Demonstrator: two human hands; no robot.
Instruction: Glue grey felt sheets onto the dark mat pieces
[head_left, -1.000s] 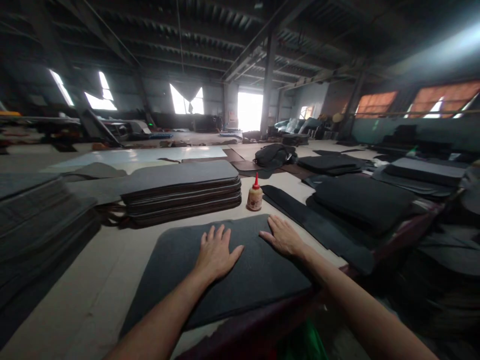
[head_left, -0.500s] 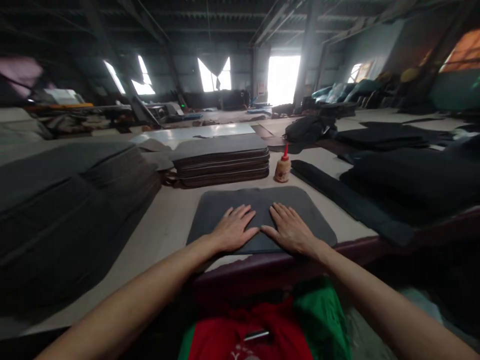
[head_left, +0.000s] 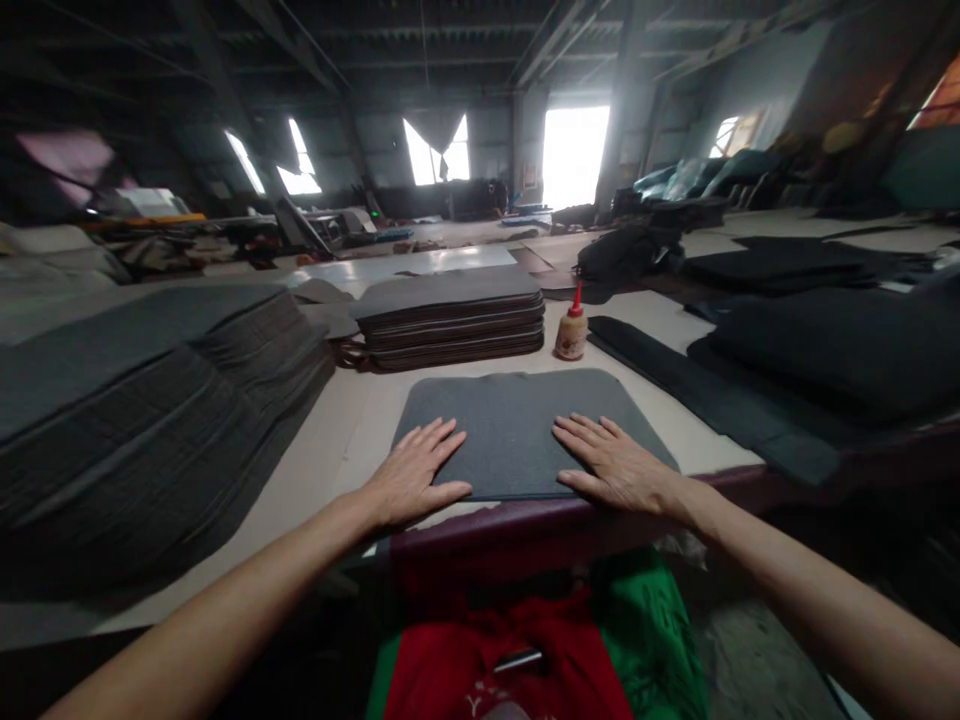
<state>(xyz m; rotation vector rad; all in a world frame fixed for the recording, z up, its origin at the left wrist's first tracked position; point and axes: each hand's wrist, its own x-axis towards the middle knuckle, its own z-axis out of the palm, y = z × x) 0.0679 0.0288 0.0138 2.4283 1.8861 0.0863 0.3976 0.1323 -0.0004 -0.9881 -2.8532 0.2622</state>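
A dark grey fabric panel (head_left: pixel 514 430) with rounded far corners lies flat on the table in front of me. My left hand (head_left: pixel 418 468) rests palm down over its left near part, fingers stretched out and a little apart. On the panel's right side lies my right hand (head_left: pixel 611 462), also flat with the fingers extended and the thumb out to the left. Neither hand grips anything. Just beyond the panel stands a glue bottle (head_left: pixel 571 335) with a red nozzle, upright. Left of the bottle sits a neat stack of similar grey panels (head_left: pixel 454 315).
A tall pile of dark fabric pieces (head_left: pixel 142 420) fills the left side of the table (head_left: pixel 319 450). At the right lie a long dark strip (head_left: pixel 697 395) and a heap of black fabric (head_left: pixel 840 350). A black bag-like bundle (head_left: pixel 626 258) is farther back.
My hands have slid apart over the panel, the left one toward its left edge and the right one toward its right edge. The view has shifted slightly.
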